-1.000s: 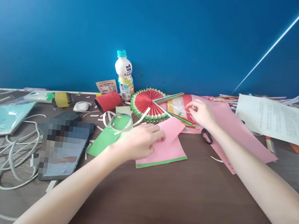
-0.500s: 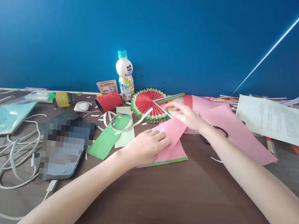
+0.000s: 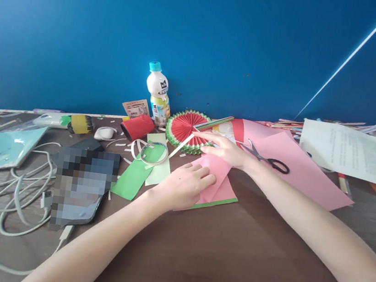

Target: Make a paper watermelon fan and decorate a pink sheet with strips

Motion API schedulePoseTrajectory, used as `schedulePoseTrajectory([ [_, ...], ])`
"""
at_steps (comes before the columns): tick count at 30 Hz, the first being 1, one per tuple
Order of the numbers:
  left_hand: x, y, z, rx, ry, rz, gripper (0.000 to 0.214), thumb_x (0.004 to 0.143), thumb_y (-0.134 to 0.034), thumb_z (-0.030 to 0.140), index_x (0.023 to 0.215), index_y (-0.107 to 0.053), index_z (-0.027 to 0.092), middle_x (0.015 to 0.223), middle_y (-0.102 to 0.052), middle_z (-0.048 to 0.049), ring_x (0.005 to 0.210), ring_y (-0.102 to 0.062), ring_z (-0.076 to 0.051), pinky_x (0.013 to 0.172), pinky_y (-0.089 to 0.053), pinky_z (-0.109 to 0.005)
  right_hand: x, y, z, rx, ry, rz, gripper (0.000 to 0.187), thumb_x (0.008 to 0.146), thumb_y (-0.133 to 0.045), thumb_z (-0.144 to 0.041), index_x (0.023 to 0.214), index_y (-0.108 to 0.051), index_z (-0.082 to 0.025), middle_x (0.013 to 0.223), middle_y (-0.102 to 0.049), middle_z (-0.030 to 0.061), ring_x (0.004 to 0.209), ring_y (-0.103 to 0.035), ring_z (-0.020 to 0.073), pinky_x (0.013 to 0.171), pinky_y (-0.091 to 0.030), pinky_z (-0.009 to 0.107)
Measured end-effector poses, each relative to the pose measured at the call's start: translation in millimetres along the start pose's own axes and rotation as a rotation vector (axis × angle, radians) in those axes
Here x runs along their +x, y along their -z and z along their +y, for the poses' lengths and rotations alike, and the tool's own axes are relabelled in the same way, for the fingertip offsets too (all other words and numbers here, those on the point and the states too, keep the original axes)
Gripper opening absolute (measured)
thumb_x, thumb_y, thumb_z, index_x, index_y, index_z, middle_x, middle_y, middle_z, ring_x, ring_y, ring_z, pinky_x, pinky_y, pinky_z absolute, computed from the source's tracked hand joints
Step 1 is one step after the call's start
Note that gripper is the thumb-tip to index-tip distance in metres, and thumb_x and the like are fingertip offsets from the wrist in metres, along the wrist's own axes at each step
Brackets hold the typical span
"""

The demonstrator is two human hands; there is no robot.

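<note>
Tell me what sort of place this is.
Probably a papercraft desk: scissors, a pleated red-and-green paper wheel and a pink sheet under the left hand suggest it.

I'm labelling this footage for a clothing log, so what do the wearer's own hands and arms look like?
Both the left hand and the right hand are bare, with no gloves, rings, watch or bracelet showing. No sleeves appear on either visible forearm. A small dark spot marks the back of the left hand.
</note>
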State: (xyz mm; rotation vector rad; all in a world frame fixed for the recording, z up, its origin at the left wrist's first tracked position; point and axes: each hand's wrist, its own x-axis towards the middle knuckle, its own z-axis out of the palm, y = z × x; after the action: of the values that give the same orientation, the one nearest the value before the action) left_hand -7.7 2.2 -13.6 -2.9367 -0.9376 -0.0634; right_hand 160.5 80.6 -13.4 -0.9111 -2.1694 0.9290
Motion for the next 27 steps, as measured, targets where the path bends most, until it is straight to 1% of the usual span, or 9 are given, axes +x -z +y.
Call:
schedulePoseTrajectory([
  [4, 0, 2.3, 0, -0.004, 0.001, -0.007, 0.028, 0.072, -0.042, 0.006, 0.096, -0.051, 0.018, 0.091, -0.056, -0.0046, 0.078, -0.05, -0.019, 0.071, -0.038, -0.031, 0, -1, -1, -0.013, -0.019, -0.014, 0.048, 0.08, -0.05, -0.024, 0.129, -0.047, -0.028, 0.138, -0.043, 0.0004, 0.131, -0.033, 0.0212, 0.108, -0.026, 0.047],
  [9, 0, 1.4, 0, -0.038, 0.016, -0.002, 0.026, 0.071, -0.042, 0.006, 0.092, -0.051, 0.018, 0.087, -0.055, -0.0053, 0.079, -0.05, -0.019, 0.071, -0.04, -0.032, -2, -5, -3, 0.002, 0.052, -0.076, 0.055, 0.081, -0.048, -0.02, 0.133, -0.038, -0.037, 0.141, -0.037, -0.0057, 0.132, -0.03, 0.0198, 0.109, -0.024, 0.048],
  [11, 0, 1.2, 0, -0.055, 0.027, -0.004, 0.026, 0.07, -0.042, 0.006, 0.091, -0.051, 0.018, 0.086, -0.055, -0.0054, 0.08, -0.05, -0.019, 0.073, -0.04, -0.033, -2, -6, -3, -0.018, 0.09, -0.091, 0.056, 0.082, -0.047, -0.02, 0.133, -0.037, -0.038, 0.141, -0.036, -0.0069, 0.133, -0.028, 0.0187, 0.11, -0.022, 0.047],
  [13, 1, 1.4, -1, -0.075, 0.029, -0.005, 0.028, 0.069, -0.043, 0.005, 0.093, -0.051, 0.018, 0.088, -0.055, -0.0056, 0.081, -0.05, -0.019, 0.075, -0.041, -0.033, -1, -8, -1, -0.051, 0.107, -0.101, 0.054, 0.082, -0.048, -0.02, 0.133, -0.038, -0.036, 0.141, -0.038, -0.0059, 0.133, -0.028, 0.0184, 0.111, -0.02, 0.047],
  [17, 0, 2.7, -4, -0.19, 0.065, 0.019, 0.035, 0.065, -0.044, 0.005, 0.096, -0.052, 0.019, 0.093, -0.056, -0.0053, 0.087, -0.051, -0.02, 0.076, -0.042, -0.033, -1, -8, -1, -0.065, 0.054, -0.096, 0.054, 0.081, -0.049, -0.024, 0.133, -0.04, -0.032, 0.141, -0.038, -0.0029, 0.134, -0.025, 0.0202, 0.111, -0.018, 0.047],
  [20, -1, 4.0, -12, -0.401, 0.155, 0.094, 0.038, 0.062, -0.043, 0.006, 0.096, -0.051, 0.02, 0.091, -0.055, -0.0032, 0.085, -0.052, -0.017, 0.069, -0.043, -0.028, -3, -3, -8, -0.011, 0.093, 0.015, 0.059, 0.081, -0.048, -0.023, 0.137, -0.033, -0.032, 0.146, -0.029, -0.0048, 0.135, -0.022, 0.0209, 0.111, -0.02, 0.044],
  [24, -3, 3.7, -32, -0.647, 0.321, 0.241, 0.033, 0.062, -0.042, 0.007, 0.092, -0.053, 0.019, 0.081, -0.054, -0.0002, 0.072, -0.051, -0.012, 0.064, -0.042, -0.024, -7, 9, -24, -0.041, 0.136, 0.301, 0.061, 0.083, -0.043, -0.026, 0.14, -0.023, -0.038, 0.149, -0.02, -0.0082, 0.133, -0.027, 0.025, 0.104, -0.031, 0.043],
  [26, -3, 1.0, -43, -0.698, 0.465, 0.326, 0.028, 0.067, -0.043, 0.011, 0.093, -0.053, 0.018, 0.08, -0.055, -0.0005, 0.07, -0.051, -0.012, 0.065, -0.042, -0.025, -9, 15, -31, -0.057, 0.137, 0.462, 0.056, 0.085, -0.042, -0.028, 0.137, -0.026, -0.039, 0.148, -0.022, -0.008, 0.13, -0.032, 0.0269, 0.098, -0.039, 0.043],
  [27, -4, -1.1, -48, -0.715, 0.557, 0.371, 0.025, 0.071, -0.043, 0.015, 0.094, -0.053, 0.017, 0.08, -0.056, -0.001, 0.07, -0.052, -0.013, 0.065, -0.042, -0.026, -10, 17, -33, -0.035, 0.141, 0.533, 0.051, 0.085, -0.042, -0.029, 0.134, -0.032, -0.039, 0.146, -0.028, -0.0068, 0.127, -0.037, 0.0267, 0.094, -0.042, 0.042],
])
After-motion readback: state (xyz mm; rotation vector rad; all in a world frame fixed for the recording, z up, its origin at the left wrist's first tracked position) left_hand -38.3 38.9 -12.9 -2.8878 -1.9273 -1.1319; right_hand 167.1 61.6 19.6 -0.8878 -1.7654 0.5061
